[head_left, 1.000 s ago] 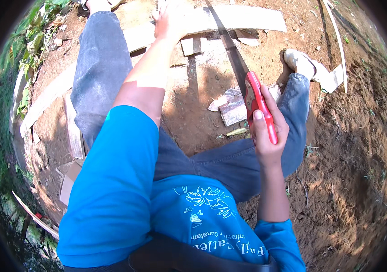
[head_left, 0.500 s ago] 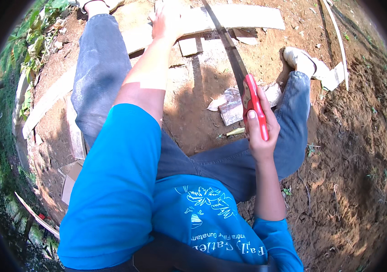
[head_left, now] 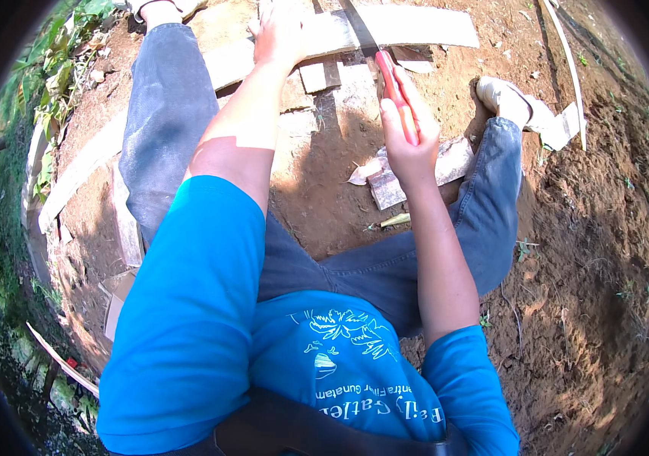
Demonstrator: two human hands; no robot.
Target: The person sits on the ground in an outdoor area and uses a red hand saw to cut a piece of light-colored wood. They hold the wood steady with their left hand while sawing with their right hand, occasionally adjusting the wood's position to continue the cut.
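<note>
A long pale wooden board [head_left: 427,27] lies across the ground at the far side, over smaller wood pieces. My left hand [head_left: 276,36] rests flat on top of it, fingers apart, the tips close to the upper edge of the view. In my right hand [head_left: 411,140] is a hand saw with a red handle [head_left: 387,72]; the fingers wrap round the grip. Its dark blade [head_left: 360,26] crosses the board to the right of my left hand, and the blade's far end runs out of view. Whether the teeth bite into the wood cannot be made out.
A short wood block [head_left: 387,190] lies between my legs, near my right shin. Another long pale strip [head_left: 85,171] extends to the left beyond my left leg. A cardboard piece [head_left: 117,304] sits by my left thigh. Green plants [head_left: 55,83] border the left side; a thin strip [head_left: 567,64] lies far right.
My right hand has pushed the saw forward, away from me and slightly left, so the handle is now close to the board. My left hand stays in place on the board.
</note>
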